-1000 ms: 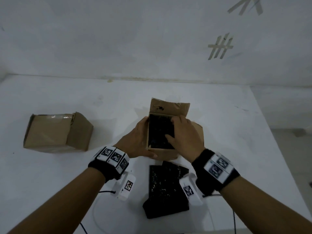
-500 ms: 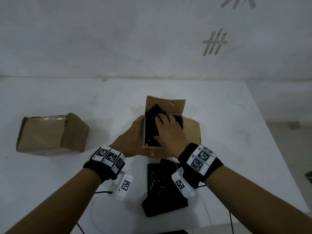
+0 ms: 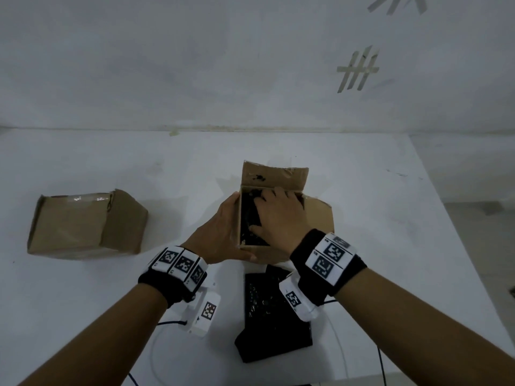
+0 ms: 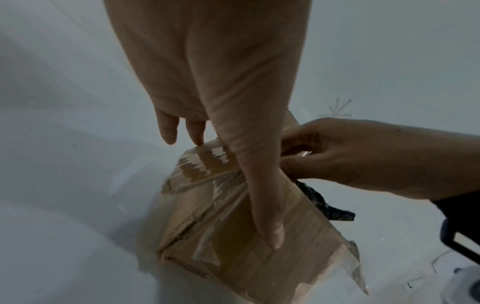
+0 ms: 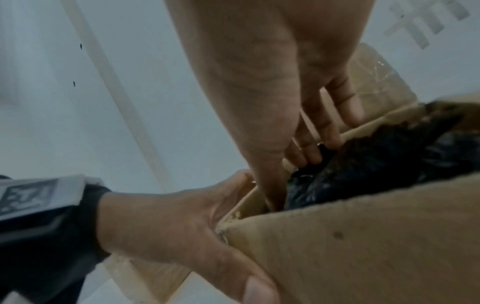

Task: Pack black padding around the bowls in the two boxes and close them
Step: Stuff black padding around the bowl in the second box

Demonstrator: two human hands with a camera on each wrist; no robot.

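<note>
The open cardboard box [image 3: 274, 176] stands mid-table with its back and right flaps up. Black padding [image 3: 248, 221] fills it, and no bowl shows. My left hand [image 3: 223, 232] lies against the box's left wall [image 4: 207, 170], fingers straight, thumb [image 4: 267, 222] along the front wall. My right hand [image 3: 278, 215] is inside the box, its fingers [image 5: 309, 152] dug into the padding [image 5: 363, 160] at the far wall and pressing it down. A second box [image 3: 83, 224] lies shut at the left.
A stack of spare black padding sheets [image 3: 273, 316] lies at the table's front edge, under my right wrist. White cables [image 3: 156, 346] trail near that edge. The wall stands behind the table, and the table's right edge [image 3: 457, 227] drops to the floor.
My right hand has gone from the box's right side into the box, bunched padding up at the back flap, and now pushes it down. My left hand has stayed on the box.
</note>
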